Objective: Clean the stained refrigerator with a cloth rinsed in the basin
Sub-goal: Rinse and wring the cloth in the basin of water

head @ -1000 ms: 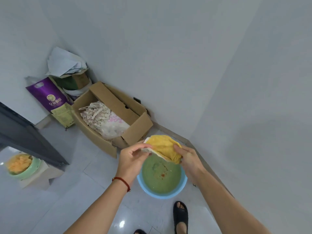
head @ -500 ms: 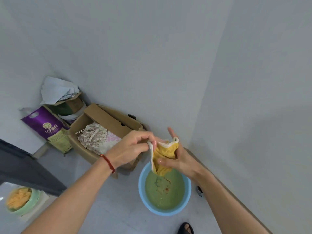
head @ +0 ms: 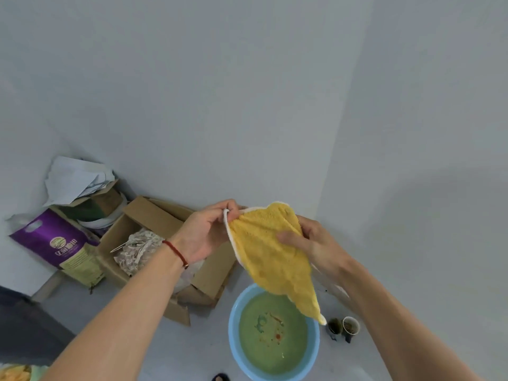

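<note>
**Yellow cloth held spread above the basin**

Both hands hold the yellow terry cloth with white edging [head: 270, 259] in the air, above and just behind the round light-blue plastic basin of murky green water [head: 313, 350] on the floor. The left hand [head: 204, 235] pinches the cloth's upper-left corner between closed fingertips. The right hand [head: 316, 243] grips its right edge, thumb pressed across the front. The cloth hangs between them, its lower corner pointing down toward the basin's right rim. An open brown cardboard box [head: 154, 218] sits farther left.
</note>
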Action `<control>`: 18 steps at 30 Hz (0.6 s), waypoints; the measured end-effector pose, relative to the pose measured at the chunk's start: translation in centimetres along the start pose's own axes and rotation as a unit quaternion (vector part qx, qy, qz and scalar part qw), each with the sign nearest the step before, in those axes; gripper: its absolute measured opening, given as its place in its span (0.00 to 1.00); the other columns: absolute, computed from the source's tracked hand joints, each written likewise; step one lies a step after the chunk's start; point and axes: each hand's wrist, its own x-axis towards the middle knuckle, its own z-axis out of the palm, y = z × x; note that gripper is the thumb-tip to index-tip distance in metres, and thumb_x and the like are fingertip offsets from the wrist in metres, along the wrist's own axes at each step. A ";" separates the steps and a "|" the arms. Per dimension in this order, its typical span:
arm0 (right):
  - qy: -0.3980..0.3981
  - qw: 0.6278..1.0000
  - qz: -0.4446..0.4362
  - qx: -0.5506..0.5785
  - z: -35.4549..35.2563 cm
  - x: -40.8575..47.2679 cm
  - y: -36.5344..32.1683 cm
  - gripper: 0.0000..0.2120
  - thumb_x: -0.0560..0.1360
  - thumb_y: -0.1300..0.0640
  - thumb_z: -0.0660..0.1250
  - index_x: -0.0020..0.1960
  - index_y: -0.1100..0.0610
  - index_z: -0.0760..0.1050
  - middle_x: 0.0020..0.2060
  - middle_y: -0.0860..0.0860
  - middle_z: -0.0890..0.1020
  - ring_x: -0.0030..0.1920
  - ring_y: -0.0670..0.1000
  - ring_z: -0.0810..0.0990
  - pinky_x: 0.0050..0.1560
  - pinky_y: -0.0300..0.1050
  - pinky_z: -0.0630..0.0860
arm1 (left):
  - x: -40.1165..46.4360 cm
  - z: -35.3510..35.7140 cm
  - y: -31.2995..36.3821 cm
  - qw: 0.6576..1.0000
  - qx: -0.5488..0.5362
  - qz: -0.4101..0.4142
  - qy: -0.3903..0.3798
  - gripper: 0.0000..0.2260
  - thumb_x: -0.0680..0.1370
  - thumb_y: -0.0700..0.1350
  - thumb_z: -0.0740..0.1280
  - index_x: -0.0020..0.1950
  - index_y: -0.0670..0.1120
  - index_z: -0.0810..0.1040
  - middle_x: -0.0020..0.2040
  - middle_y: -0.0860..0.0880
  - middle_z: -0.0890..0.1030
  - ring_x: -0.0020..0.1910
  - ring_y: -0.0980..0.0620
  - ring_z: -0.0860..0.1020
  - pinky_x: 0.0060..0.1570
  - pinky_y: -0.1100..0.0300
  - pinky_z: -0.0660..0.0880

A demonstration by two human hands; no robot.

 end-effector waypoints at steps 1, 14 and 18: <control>0.000 0.998 0.048 0.041 0.2 0.5 0.2 0.13 0.80 0.53 0.71 0.63 0.55 0.80 0.56 0.57 0.86 0.58 0.58 0.85 0.60 0.58 0.81 | 0.6 -0.9 -0.1 1.000 -0.017 -0.006 -0.017 0.07 0.73 0.35 0.56 0.38 0.45 0.68 0.45 0.43 0.72 0.42 0.46 0.68 0.42 0.51 0.67; 0.218 0.962 0.071 0.148 4.7 2.3 3.8 0.13 0.72 0.60 0.76 0.50 0.59 0.73 0.45 0.56 0.81 0.47 0.57 0.81 0.48 0.54 0.76 | 2.5 -8.0 -4.7 0.957 -0.095 -0.271 -0.049 0.34 0.81 0.67 0.56 0.66 0.39 0.80 0.63 0.36 0.81 0.61 0.40 0.81 0.63 0.46 0.75; 0.293 0.952 0.058 -0.064 4.8 1.3 2.9 0.12 0.74 0.68 0.76 0.52 0.60 0.75 0.45 0.54 0.81 0.47 0.53 0.80 0.46 0.40 0.78 | 1.0 -9.0 -6.1 0.968 -0.035 -0.237 -0.072 0.18 0.77 0.38 0.69 0.66 0.34 0.77 0.65 0.32 0.79 0.53 0.42 0.85 0.52 0.51 0.83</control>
